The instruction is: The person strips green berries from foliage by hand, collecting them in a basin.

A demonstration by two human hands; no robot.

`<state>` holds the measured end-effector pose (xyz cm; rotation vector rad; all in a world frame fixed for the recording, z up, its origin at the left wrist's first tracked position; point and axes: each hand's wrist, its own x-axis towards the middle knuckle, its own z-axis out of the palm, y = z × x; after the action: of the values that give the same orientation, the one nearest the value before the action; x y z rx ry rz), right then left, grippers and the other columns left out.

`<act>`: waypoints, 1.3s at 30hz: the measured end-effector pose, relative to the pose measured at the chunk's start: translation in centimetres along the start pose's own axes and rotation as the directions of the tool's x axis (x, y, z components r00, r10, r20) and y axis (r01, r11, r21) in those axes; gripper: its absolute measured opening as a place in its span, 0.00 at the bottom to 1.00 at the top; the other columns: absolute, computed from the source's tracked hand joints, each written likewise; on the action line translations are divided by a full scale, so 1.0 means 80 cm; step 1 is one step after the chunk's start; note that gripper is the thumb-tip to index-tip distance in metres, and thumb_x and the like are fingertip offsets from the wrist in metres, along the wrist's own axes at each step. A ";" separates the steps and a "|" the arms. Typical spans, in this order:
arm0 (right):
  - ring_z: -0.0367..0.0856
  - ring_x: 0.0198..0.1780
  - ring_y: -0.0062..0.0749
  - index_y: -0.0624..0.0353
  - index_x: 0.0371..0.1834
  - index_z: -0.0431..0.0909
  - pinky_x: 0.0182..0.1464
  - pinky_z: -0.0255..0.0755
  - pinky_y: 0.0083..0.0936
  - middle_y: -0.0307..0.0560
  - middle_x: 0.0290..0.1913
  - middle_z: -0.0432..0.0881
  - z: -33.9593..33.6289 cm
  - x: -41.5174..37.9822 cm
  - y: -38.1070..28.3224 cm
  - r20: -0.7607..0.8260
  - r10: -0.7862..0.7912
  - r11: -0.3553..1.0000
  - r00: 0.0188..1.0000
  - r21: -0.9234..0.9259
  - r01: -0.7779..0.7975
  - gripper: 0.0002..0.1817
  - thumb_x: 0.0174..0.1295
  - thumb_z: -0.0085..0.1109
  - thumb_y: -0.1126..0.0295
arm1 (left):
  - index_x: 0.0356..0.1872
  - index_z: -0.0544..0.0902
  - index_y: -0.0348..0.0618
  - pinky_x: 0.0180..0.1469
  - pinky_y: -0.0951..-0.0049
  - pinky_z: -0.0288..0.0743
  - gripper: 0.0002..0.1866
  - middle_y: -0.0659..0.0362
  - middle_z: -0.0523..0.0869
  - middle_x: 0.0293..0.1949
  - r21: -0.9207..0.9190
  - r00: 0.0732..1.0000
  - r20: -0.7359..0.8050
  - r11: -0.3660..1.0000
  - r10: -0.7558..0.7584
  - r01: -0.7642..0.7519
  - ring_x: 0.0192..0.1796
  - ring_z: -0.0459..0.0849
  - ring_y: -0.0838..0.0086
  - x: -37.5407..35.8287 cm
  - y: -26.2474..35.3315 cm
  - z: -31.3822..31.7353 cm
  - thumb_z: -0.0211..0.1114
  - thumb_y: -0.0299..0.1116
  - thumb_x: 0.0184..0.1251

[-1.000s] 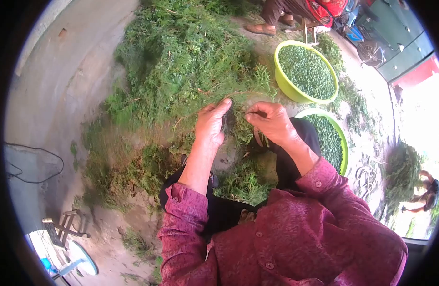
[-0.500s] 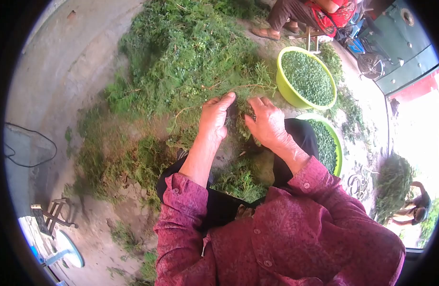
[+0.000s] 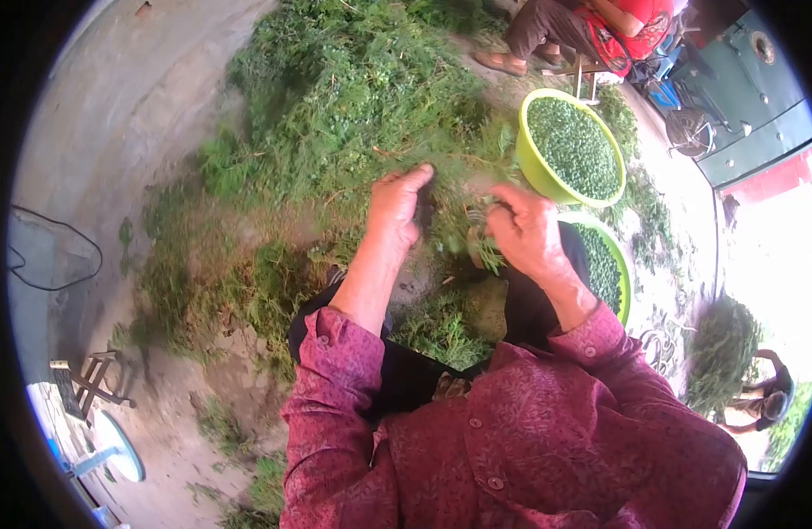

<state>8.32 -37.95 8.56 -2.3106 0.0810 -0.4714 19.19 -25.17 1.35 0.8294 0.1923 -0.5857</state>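
My left hand [image 3: 394, 208] is closed in a pinch, thumb against the fingers, on a thin leafy twig [image 3: 346, 190] that sticks out to its left. To the right, my right hand [image 3: 526, 231] has its fingers curled in, slightly blurred. Anything inside them is hidden. Green sprigs [image 3: 487, 251] show just below its fingertips. Beyond both hands rises a large heap of green branches [image 3: 353, 97] with small bluish-green berries. A yellow-green basin [image 3: 540, 173] full of green berries stands past my right hand, and a second basin [image 3: 627, 291] of berries sits beside my right knee.
Loose greenery [image 3: 441, 331] lies between my legs. A seated person in a red top [image 3: 639, 44] is at the far right. A small folding stool [image 3: 93, 383] and a black cable [image 3: 93, 242] are on the left. Another person [image 3: 771, 397] bends by a heap [image 3: 723, 353].
My right hand has moved right and a little down, away from the left, and its fingers have curled in more. My left hand stays nearly in place. The view has shifted slightly.
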 end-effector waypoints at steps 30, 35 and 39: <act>0.59 0.14 0.19 0.61 0.27 0.71 0.15 0.47 0.18 0.39 0.21 0.69 0.055 0.003 0.000 0.537 0.415 0.158 0.734 0.752 -0.640 0.02 0.51 0.52 0.75 | 0.36 0.72 0.37 0.31 0.65 0.78 0.10 0.55 0.78 0.35 -0.284 0.994 -0.069 0.953 0.087 -0.103 0.31 0.81 0.67 -0.009 0.028 0.004 0.62 0.30 0.59; 0.65 0.16 0.21 0.61 0.32 0.71 0.17 0.53 0.15 0.41 0.27 0.72 0.052 0.002 -0.009 0.560 0.441 0.019 0.701 0.775 -0.631 0.04 0.54 0.52 0.74 | 0.38 0.74 0.42 0.36 0.62 0.75 0.10 0.58 0.78 0.36 -0.220 0.994 -0.098 0.972 0.058 -0.079 0.37 0.80 0.68 -0.005 0.017 0.007 0.61 0.33 0.59; 0.68 0.21 0.17 0.62 0.39 0.71 0.19 0.57 0.13 0.41 0.27 0.74 0.066 0.006 0.004 0.379 0.380 0.498 0.844 0.685 -0.532 0.10 0.56 0.56 0.71 | 0.38 0.73 0.42 0.38 0.61 0.75 0.10 0.59 0.76 0.37 -0.250 0.998 -0.058 0.968 0.022 -0.035 0.37 0.80 0.67 -0.006 0.013 0.010 0.62 0.32 0.59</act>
<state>10.69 -34.71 5.11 -1.3586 0.3355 0.0202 19.36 -24.98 2.71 0.6021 0.2980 -0.4997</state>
